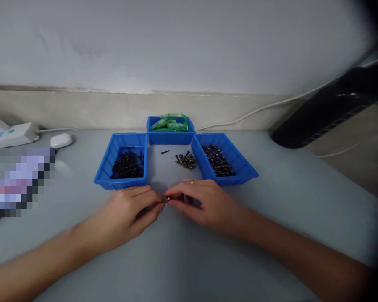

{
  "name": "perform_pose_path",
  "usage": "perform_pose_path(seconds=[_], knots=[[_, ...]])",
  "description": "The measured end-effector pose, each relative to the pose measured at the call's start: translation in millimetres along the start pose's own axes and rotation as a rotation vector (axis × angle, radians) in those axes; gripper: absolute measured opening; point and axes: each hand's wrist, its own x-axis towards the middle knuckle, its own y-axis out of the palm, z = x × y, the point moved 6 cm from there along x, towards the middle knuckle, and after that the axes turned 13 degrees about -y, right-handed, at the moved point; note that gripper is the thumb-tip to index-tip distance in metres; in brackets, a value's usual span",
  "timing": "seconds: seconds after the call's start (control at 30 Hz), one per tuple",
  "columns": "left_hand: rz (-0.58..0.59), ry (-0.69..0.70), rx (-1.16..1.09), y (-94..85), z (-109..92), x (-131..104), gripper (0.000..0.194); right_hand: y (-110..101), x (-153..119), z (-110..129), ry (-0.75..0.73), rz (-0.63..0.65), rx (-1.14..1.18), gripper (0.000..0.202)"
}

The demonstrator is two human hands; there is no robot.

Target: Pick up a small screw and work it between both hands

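Note:
In front of the bins, my left hand (130, 209) and my right hand (204, 200) meet fingertip to fingertip. Both are closed in a pinch on a small shiny metal fastener (166, 199); the fingers hide most of it. Behind my left hand stands a blue bin (104, 167) with a heap of black screws (127, 164). Beyond my right hand, another blue bin (244, 167) holds many small metal pieces (219, 161). Between these bins lie a loose black screw (165, 152) and a small pile of metal fasteners (187, 161), some with dark shafts.
A third blue bin (171, 137) with green plastic packets (173, 125) stands at the back by the wall. To the left are a pixelated device (19, 180), a white case (61, 140) and a white power strip (17, 134). A black cylinder (327, 109) leans at right.

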Motion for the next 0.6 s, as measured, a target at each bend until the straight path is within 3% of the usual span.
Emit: perform_pose_path(seconds=[0.4, 0.6], knots=[[-0.04, -0.04, -0.041, -3.4, 2.9, 0.1, 0.017, 1.4, -2.8, -7.3, 0.108, 0.014, 0.012, 0.013], [-0.076, 0.009, -0.021, -5.3, 0.7, -0.9, 0.016, 8.8, 0.4, -5.6, 0.05, 0.156, -0.006, 0.018]])
